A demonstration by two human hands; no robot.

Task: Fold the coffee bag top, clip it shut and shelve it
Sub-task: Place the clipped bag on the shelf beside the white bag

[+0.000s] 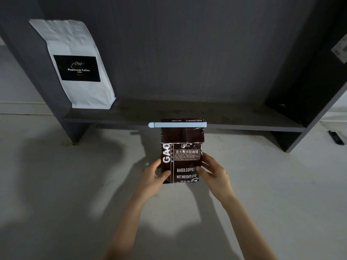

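A dark brown coffee bag [185,160] with white lettering stands upright in the middle of the view, in front of the shelf. Its top is folded over, and a pale blue clip [177,125] runs across the fold. My left hand [155,175] grips the bag's lower left side. My right hand [213,171] grips its lower right side. The bag's top edge overlaps the front lip of the dark grey shelf board [234,114].
A white coffee bag [75,64] with a black label leans at the shelf's left end against the side panel. The dark shelf unit has a back wall and a right side panel [308,76]. A pale floor or counter lies below. A small black object [337,137] lies at far right.
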